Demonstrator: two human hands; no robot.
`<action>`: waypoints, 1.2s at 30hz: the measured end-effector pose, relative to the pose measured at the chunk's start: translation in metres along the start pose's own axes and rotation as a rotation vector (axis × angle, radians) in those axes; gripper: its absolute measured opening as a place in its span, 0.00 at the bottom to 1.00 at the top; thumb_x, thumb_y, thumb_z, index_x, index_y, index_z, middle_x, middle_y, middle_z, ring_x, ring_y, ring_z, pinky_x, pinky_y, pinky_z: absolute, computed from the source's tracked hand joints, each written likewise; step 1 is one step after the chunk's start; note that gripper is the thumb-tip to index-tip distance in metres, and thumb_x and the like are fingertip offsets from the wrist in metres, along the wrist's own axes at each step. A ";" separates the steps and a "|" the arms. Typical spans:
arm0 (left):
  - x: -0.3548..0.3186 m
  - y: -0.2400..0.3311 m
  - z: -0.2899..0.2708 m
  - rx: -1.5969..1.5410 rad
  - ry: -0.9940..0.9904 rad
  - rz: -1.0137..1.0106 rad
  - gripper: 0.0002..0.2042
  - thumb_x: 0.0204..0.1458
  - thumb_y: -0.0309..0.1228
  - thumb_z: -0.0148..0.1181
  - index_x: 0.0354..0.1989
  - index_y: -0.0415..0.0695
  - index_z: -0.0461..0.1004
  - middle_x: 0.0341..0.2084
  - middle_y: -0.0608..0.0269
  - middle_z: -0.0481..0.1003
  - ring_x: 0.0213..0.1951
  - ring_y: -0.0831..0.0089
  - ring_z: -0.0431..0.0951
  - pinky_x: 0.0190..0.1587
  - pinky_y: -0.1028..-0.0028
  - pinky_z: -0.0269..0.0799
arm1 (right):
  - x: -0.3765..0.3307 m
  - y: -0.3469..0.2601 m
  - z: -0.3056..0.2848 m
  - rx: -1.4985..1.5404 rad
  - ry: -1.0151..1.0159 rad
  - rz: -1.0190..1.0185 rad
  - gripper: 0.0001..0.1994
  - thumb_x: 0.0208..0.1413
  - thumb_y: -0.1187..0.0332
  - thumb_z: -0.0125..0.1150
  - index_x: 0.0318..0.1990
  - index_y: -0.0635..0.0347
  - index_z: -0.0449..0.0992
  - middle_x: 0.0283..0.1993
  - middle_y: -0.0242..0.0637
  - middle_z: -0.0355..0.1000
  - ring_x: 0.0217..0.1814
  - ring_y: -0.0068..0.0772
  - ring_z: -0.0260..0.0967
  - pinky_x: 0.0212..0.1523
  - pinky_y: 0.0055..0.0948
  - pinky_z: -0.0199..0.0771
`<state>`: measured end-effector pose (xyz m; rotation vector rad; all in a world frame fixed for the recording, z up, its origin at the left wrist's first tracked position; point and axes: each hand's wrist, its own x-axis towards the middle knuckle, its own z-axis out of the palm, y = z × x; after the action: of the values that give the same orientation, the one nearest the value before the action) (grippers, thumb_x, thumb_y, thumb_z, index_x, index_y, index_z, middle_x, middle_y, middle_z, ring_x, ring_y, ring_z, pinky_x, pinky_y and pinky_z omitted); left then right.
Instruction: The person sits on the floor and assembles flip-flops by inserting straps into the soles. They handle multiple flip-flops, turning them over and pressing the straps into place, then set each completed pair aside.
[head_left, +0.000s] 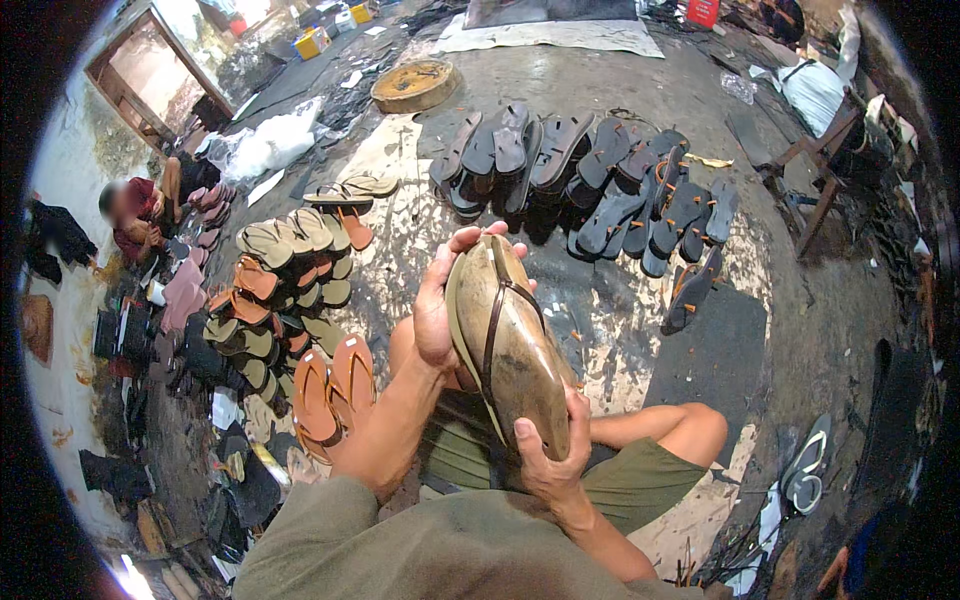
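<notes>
I hold an olive-green sandal (470, 320) fitted over a shiny brown shoe last (525, 365), with a dark brown strap across it, in front of my chest. My left hand (440, 300) grips the toe end and side of the sandal. At the heel end, my right hand (550, 460) clasps the last from below, thumb on its surface. Both forearms come up from my lap; I sit cross-legged in green shorts.
A heap of black sandals (590, 185) lies ahead on the concrete floor. Olive and orange sandals (290, 270) pile up at left, with an orange pair (332, 390) by my knee. A seated person (135, 220) works at far left. A round wooden block (413, 84) lies at the back.
</notes>
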<state>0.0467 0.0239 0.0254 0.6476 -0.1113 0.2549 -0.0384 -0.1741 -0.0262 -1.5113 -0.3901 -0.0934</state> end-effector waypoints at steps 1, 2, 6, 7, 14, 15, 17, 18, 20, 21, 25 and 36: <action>-0.002 -0.002 0.009 -0.063 0.004 0.011 0.28 0.71 0.53 0.41 0.71 0.48 0.59 0.67 0.51 0.64 0.64 0.54 0.69 0.63 0.51 0.73 | 0.001 0.000 -0.003 -0.059 -0.026 -0.057 0.32 0.55 0.68 0.73 0.65 0.68 0.67 0.61 0.55 0.69 0.60 0.55 0.70 0.61 0.45 0.71; -0.006 -0.001 0.006 0.061 0.059 -0.006 0.29 0.71 0.53 0.41 0.72 0.48 0.56 0.67 0.51 0.64 0.65 0.54 0.69 0.63 0.51 0.73 | 0.002 0.000 -0.005 -0.116 -0.035 -0.082 0.32 0.55 0.68 0.73 0.65 0.68 0.67 0.61 0.55 0.69 0.61 0.55 0.69 0.62 0.45 0.70; -0.040 -0.017 0.011 0.628 0.268 -0.011 0.44 0.65 0.55 0.51 0.78 0.42 0.37 0.71 0.46 0.54 0.70 0.56 0.60 0.71 0.56 0.59 | 0.020 0.011 -0.002 -0.316 -0.107 -0.156 0.34 0.54 0.70 0.73 0.67 0.65 0.66 0.64 0.55 0.66 0.67 0.57 0.62 0.67 0.48 0.63; -0.059 -0.029 -0.002 0.858 0.283 0.050 0.55 0.58 0.58 0.62 0.78 0.40 0.32 0.72 0.42 0.50 0.72 0.54 0.56 0.74 0.58 0.53 | 0.021 0.015 0.000 -0.368 -0.143 -0.177 0.35 0.54 0.70 0.74 0.68 0.65 0.65 0.65 0.56 0.64 0.67 0.57 0.61 0.67 0.48 0.61; -0.112 -0.015 0.011 0.446 0.433 -0.276 0.35 0.47 0.36 0.73 0.54 0.49 0.51 0.55 0.52 0.63 0.56 0.63 0.70 0.63 0.59 0.68 | 0.015 0.015 -0.044 -0.080 -0.461 0.156 0.40 0.62 0.36 0.58 0.67 0.63 0.64 0.63 0.51 0.63 0.66 0.47 0.61 0.64 0.45 0.64; -0.123 -0.010 0.026 0.281 0.399 -0.300 0.32 0.49 0.33 0.69 0.55 0.52 0.50 0.54 0.52 0.63 0.56 0.61 0.72 0.63 0.57 0.70 | 0.010 0.013 -0.047 0.125 -0.342 0.389 0.36 0.66 0.37 0.53 0.63 0.64 0.68 0.57 0.48 0.67 0.61 0.40 0.66 0.59 0.40 0.70; -0.145 -0.006 0.034 0.215 0.396 -0.321 0.36 0.46 0.38 0.71 0.56 0.53 0.49 0.57 0.50 0.63 0.59 0.57 0.71 0.63 0.56 0.72 | 0.002 0.024 -0.058 0.072 -0.615 0.468 0.28 0.73 0.43 0.46 0.50 0.65 0.75 0.40 0.39 0.72 0.47 0.30 0.68 0.52 0.31 0.71; -0.154 -0.008 0.038 0.130 0.402 -0.323 0.37 0.44 0.40 0.72 0.56 0.53 0.49 0.58 0.50 0.63 0.60 0.56 0.71 0.63 0.57 0.72 | -0.016 0.028 -0.061 0.207 -0.687 0.632 0.28 0.74 0.45 0.45 0.44 0.64 0.78 0.35 0.34 0.73 0.43 0.25 0.67 0.49 0.29 0.71; -0.173 -0.008 0.039 0.034 0.443 -0.340 0.40 0.42 0.42 0.74 0.57 0.53 0.49 0.60 0.49 0.63 0.61 0.55 0.70 0.63 0.56 0.72 | -0.034 0.002 -0.050 0.600 -0.574 0.980 0.28 0.74 0.44 0.45 0.43 0.63 0.79 0.37 0.33 0.75 0.43 0.20 0.67 0.47 0.27 0.70; -0.180 -0.007 0.038 -0.011 0.467 -0.342 0.41 0.41 0.44 0.75 0.58 0.53 0.50 0.60 0.49 0.63 0.62 0.54 0.70 0.64 0.56 0.72 | -0.029 -0.016 -0.053 0.650 -0.590 1.133 0.27 0.74 0.45 0.46 0.44 0.63 0.80 0.40 0.30 0.77 0.43 0.17 0.68 0.47 0.25 0.70; -0.185 0.002 0.052 0.047 0.512 -0.340 0.44 0.38 0.44 0.80 0.58 0.52 0.51 0.61 0.50 0.63 0.63 0.53 0.69 0.63 0.57 0.71 | -0.060 -0.024 -0.067 0.732 -0.439 1.127 0.21 0.73 0.52 0.52 0.42 0.63 0.80 0.36 0.27 0.76 0.36 0.19 0.68 0.39 0.25 0.71; -0.155 0.022 0.090 0.918 0.049 -0.597 0.42 0.46 0.44 0.80 0.59 0.51 0.51 0.57 0.53 0.60 0.62 0.64 0.63 0.65 0.62 0.63 | 0.052 0.012 -0.071 0.636 -0.601 0.757 0.48 0.61 0.25 0.43 0.66 0.67 0.66 0.59 0.45 0.74 0.62 0.42 0.73 0.62 0.45 0.74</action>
<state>-0.1110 -0.0448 0.0818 1.5438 0.2670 -0.2865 0.0277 -0.2332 -0.0218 -0.9386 -0.2558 1.0109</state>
